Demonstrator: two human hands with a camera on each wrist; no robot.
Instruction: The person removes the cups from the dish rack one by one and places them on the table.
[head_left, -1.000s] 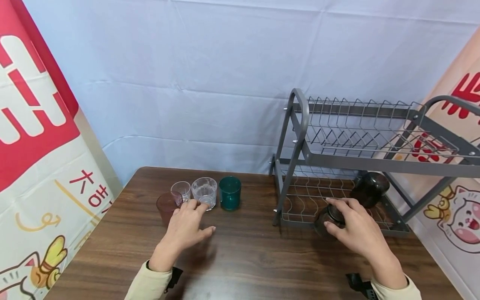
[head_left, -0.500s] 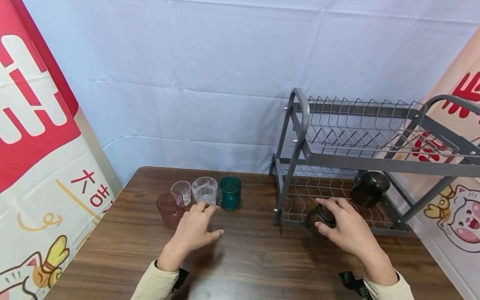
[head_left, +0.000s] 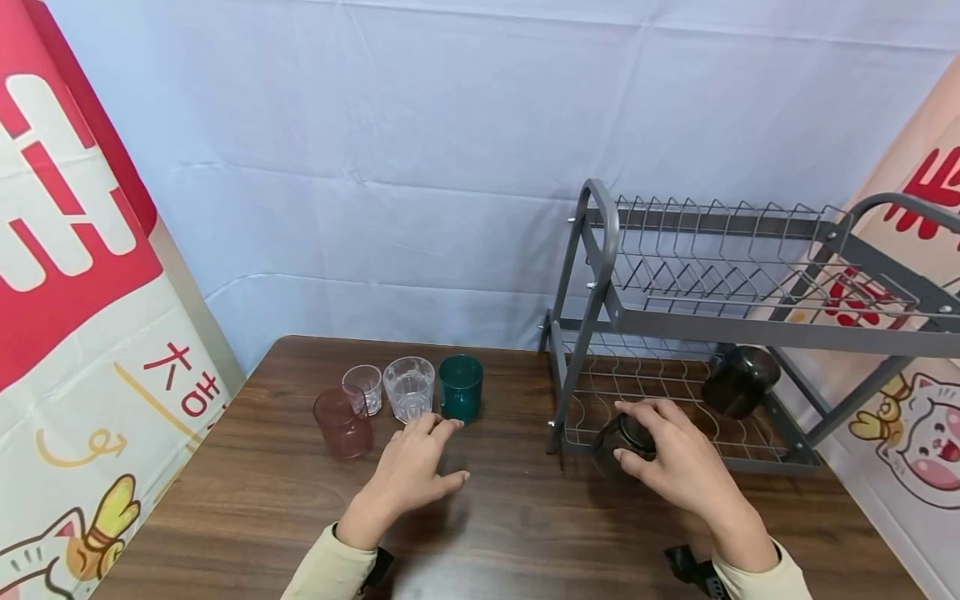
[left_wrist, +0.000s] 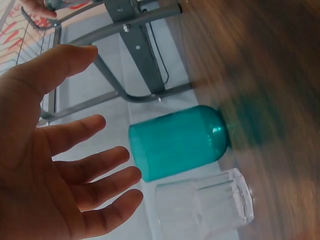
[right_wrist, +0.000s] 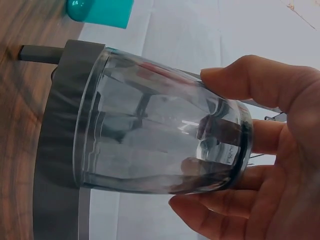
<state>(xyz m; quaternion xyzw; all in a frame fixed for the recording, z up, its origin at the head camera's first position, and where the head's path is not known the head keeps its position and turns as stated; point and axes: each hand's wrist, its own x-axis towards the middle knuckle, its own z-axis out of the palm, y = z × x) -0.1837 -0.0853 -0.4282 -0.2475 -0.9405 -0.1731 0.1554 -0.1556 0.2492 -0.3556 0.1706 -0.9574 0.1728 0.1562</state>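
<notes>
My right hand (head_left: 678,462) grips a smoky grey faceted glass (right_wrist: 155,130) by its base end. The glass is upside down, its rim toward the lower tier of a grey dish rack (head_left: 577,383) at the front left corner. My left hand (head_left: 408,471) hovers over the table with fingers spread and holds nothing. Just beyond its fingertips stand a teal glass (left_wrist: 177,142) and a clear faceted glass (head_left: 408,387). Left of these are a small clear glass (head_left: 363,385) and a reddish glass (head_left: 343,427). A dark glass (head_left: 741,382) sits on the rack's lower tier at the right.
The rack's upper tier (head_left: 720,250) has wire plate slots and hangs over the lower one. A pale cloth wall (head_left: 375,167) closes off the back of the wooden table (head_left: 247,467). Printed banners stand at the left and right sides.
My right hand has moved left along the rack's front with the grey glass in it. My left hand has drifted right and toward me, away from the reddish glass.
</notes>
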